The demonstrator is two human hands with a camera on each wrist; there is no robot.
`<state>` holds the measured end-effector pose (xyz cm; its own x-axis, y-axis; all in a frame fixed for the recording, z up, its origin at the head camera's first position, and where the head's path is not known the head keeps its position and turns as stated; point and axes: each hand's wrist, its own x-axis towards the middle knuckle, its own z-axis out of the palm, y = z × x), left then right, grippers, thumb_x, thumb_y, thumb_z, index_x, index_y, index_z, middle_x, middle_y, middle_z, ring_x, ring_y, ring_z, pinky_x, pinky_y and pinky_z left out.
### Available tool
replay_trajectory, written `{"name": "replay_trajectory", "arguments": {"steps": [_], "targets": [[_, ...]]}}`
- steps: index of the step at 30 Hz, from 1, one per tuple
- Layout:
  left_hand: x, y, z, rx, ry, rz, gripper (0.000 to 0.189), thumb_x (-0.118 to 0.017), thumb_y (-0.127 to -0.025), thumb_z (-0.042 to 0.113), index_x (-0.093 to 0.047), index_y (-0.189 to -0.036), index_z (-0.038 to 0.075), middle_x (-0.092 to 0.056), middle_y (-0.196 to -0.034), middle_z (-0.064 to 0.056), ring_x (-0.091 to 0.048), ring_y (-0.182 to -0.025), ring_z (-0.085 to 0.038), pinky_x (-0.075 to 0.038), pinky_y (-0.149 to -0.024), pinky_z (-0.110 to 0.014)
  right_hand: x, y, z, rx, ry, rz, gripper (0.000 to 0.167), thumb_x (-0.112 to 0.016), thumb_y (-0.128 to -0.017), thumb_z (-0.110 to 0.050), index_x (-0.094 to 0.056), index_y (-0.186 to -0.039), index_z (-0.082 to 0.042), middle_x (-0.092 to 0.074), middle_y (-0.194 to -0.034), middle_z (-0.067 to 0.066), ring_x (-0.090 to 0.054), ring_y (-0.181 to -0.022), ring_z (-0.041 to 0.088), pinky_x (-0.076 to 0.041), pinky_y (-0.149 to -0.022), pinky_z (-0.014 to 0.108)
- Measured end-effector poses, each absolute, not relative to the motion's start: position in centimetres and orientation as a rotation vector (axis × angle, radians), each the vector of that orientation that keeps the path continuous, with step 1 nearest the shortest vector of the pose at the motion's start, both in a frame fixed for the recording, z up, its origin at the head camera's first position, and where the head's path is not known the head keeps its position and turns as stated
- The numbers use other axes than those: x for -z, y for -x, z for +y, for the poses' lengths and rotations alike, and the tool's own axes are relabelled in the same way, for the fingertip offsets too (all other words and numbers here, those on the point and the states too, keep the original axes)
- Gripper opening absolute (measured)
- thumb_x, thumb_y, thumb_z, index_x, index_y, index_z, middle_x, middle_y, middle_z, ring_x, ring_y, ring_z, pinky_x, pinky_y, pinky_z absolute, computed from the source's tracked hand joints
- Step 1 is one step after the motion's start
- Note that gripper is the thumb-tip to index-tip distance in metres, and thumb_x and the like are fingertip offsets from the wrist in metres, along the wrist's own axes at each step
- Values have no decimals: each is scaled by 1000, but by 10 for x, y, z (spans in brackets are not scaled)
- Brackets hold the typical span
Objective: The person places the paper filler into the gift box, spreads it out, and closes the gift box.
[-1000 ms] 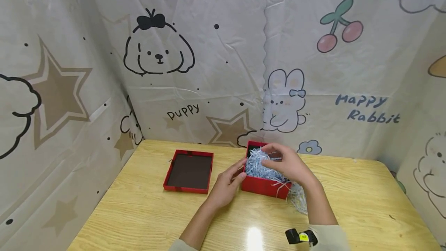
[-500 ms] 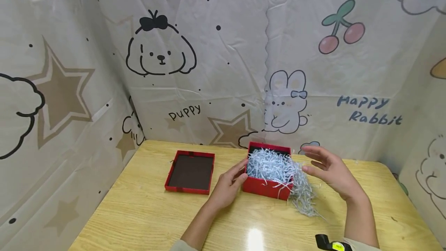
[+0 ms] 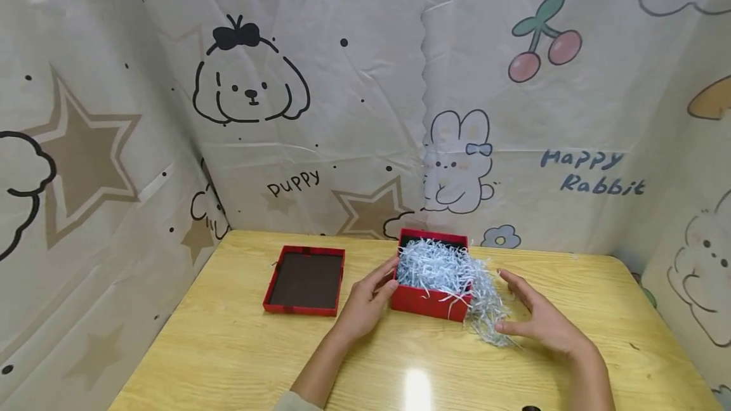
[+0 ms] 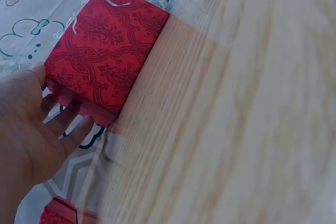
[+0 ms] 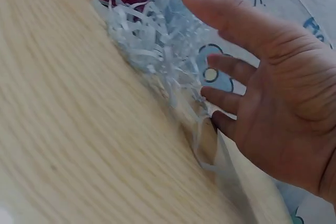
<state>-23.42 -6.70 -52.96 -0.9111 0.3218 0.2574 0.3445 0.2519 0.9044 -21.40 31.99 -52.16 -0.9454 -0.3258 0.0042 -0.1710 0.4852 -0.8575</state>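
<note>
A red patterned box (image 3: pixel 428 302) stands on the table, heaped with pale blue shredded paper (image 3: pixel 435 266). More shreds (image 3: pixel 487 309) spill down its right side onto the wood. My left hand (image 3: pixel 364 303) rests against the box's left side, its fingers fairly straight along that wall in the left wrist view. Just right of the spilled paper is my right hand (image 3: pixel 542 322), thumb and fingers spread apart with nothing between them. In the right wrist view the loose paper (image 5: pixel 152 40) lies close beyond the right hand's (image 5: pixel 278 87) fingertips.
The red box lid (image 3: pixel 305 281) lies inside up, dark within, left of the box. Behind the wooden table (image 3: pixel 228 360) hangs a pale printed cloth (image 3: pixel 365 113), close to the back of the box. Another cloth wall (image 3: pixel 85 208) closes the left side.
My right hand has moved off the shredded paper in the box, out to the right, then down beside the spilled shreds. My left hand stays at the box's left side.
</note>
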Motion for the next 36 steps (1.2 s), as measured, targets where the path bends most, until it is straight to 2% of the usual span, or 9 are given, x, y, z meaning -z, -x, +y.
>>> {"name": "replay_trajectory", "arguments": {"steps": [2, 4, 10, 14, 17, 22, 26, 32, 36], "targets": [[529, 234, -69, 1798, 662, -2452, 52, -56, -111, 28, -46, -162, 22, -42, -167, 4, -54, -144, -27, -47, -115, -43, 524, 218, 314, 1437, 455, 2570, 112, -91, -85, -26, -20, -171, -24, -17, -173, 26, -14, -156, 56, -20, -129, 55], [530, 234, -70, 1803, 669, -2447, 52, -55, -111, 28, -46, -162, 20, -41, -167, 2, -54, -144, -28, -47, -115, -43, 525, 220, 307, 1431, 480, 2569, 117, -92, -83, -26, -16, -171, -26, -13, -174, 27, -12, -156, 56, -14, -120, 76], [532, 232, -70, 1797, 681, -2441, 52, -55, -112, 27, -46, -162, 19, -42, -167, 0, -54, -143, -29, -48, -115, -43, 529, 226, 289, 1393, 468, 2616, 128, -95, -79, -27, -7, -172, -26, -14, -173, 28, -19, -154, 58, -19, -120, 72], [532, 233, -69, 1790, 686, -2431, 52, -56, -111, 27, -47, -162, 19, -41, -167, 0, -54, -143, -28, -47, -115, -45, 533, 230, 280, 1387, 401, 2700, 121, -95, -79, -23, -16, -171, -23, -28, -168, 30, -27, -151, 58, -24, -119, 74], [531, 233, -70, 1783, 683, -2436, 52, -56, -111, 28, -47, -162, 19, -41, -167, 2, -54, -143, -26, -47, -116, -44, 538, 233, 273, 1369, 404, 2807, 99, -92, -82, -16, -36, -164, -9, -48, -156, 30, -43, -144, 54, -33, -117, 71], [529, 234, -70, 1778, 681, -2439, 52, -56, -111, 28, -47, -162, 20, -41, -167, 5, -54, -143, -23, -47, -116, -43, 544, 238, 264, 1320, 404, 2933, 51, -88, -84, -9, -69, -130, 4, -74, -122, 17, -69, -115, 34, -55, -103, 52], [530, 235, -70, 1778, 693, -2422, 51, -56, -111, 26, -48, -161, 19, -42, -167, 2, -55, -142, -27, -48, -115, -46, 542, 237, 264, 1298, 355, 2962, 40, -88, -83, -6, -73, -119, 3, -77, -112, 14, -70, -105, 26, -58, -95, 43], [529, 235, -68, 1808, 689, -2395, 50, -57, -110, 21, -49, -160, 18, -44, -166, 0, -57, -140, -29, -49, -114, -49, 524, 230, 267, 1328, 300, 3002, 42, -80, -85, 7, -70, -125, 7, -75, -117, 20, -69, -109, 32, -59, -93, 39], [530, 234, -67, 1831, 683, -2381, 50, -58, -110, 18, -49, -159, 16, -44, -166, -3, -57, -141, -31, -48, -114, -50, 506, 226, 266, 1397, 193, 3048, 43, -74, -85, 11, -69, -127, 6, -73, -119, 24, -66, -110, 33, -55, -89, 26]]}}
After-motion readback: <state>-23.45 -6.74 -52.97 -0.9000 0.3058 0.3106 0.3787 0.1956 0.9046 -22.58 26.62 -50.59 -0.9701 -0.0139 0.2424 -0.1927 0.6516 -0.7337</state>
